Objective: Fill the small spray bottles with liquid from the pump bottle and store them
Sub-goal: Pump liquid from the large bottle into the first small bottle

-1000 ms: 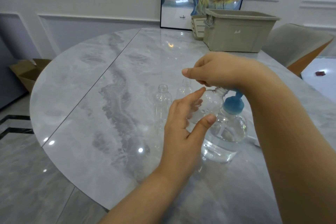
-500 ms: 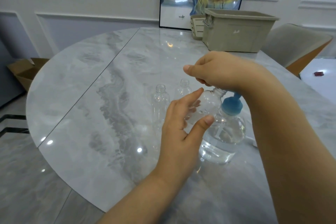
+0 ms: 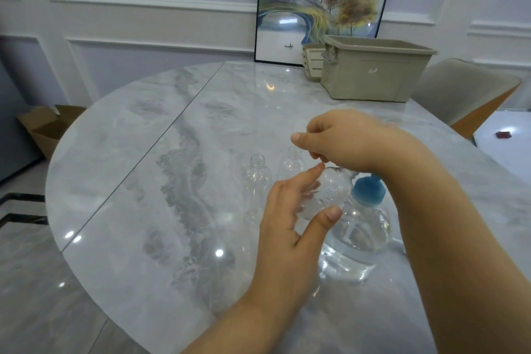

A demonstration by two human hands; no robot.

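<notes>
A clear pump bottle [image 3: 359,236] with a blue collar, part full of clear liquid, stands on the marble table [image 3: 172,181]. My right hand [image 3: 347,138] sits curled over its pump head, which is hidden under the fingers. My left hand [image 3: 287,224] holds a small clear bottle [image 3: 327,192] between thumb and fingers, tilted, with its neck up under my right hand beside the pump. Two more small clear bottles without caps, one [image 3: 257,178] and another [image 3: 291,165], stand upright just left of the hands.
A beige storage bin [image 3: 373,75] stands at the table's far right, a small slatted basket [image 3: 311,64] behind it. A framed picture [image 3: 316,3] leans on the wall. A chair [image 3: 465,92] is at the right, a cardboard box [image 3: 46,126] on the floor left.
The view has tilted slightly. Both hands keep the same hold, with the small bottle still tilted at the pump.
</notes>
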